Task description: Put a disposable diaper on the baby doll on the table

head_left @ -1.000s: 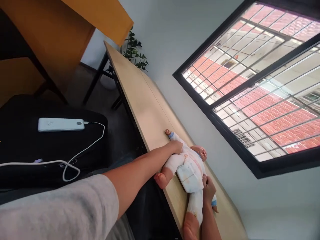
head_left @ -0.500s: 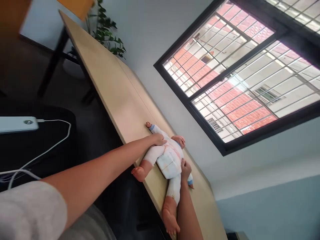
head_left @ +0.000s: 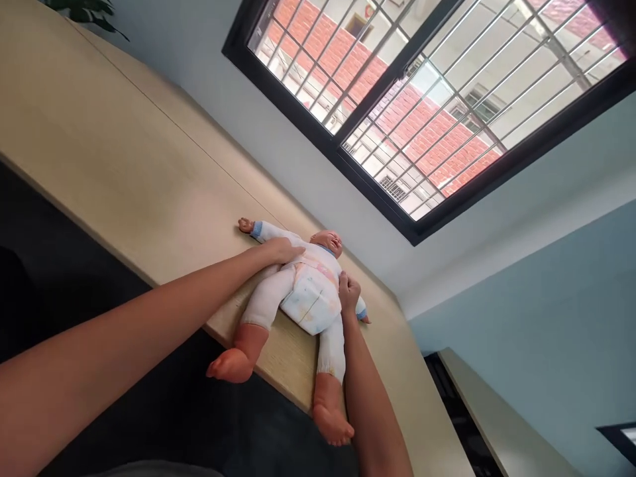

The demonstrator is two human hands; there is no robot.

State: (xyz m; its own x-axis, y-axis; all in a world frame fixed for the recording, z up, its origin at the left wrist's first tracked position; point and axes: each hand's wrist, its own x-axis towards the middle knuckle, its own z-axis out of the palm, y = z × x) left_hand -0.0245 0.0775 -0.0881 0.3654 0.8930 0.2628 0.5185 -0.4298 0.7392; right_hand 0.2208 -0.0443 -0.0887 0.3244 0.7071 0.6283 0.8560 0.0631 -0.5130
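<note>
A baby doll (head_left: 278, 291) in white clothes with blue cuffs lies on its back on the wooden table (head_left: 149, 159), its legs reaching over the front edge. Around its hips is a white diaper (head_left: 313, 303) with a pale pink waistband. My left hand (head_left: 287, 250) holds the doll's waist on the left, thumb over the belly and the other fingers mostly hidden. At the opposite side of the waist, my right hand (head_left: 350, 291) is closed with fingers curled against the doll; whether it pinches the diaper's edge or the clothing cannot be made out.
Behind the table rises a pale wall with a dark-framed, barred window (head_left: 342, 139). A plant (head_left: 89, 10) shows at the upper left. To the lower right stands a shelf unit (head_left: 501, 411) with a dark open side.
The view has swung right and closer, so the white device and cable at the left are out of sight. Both hands keep their places at the doll's waist.
</note>
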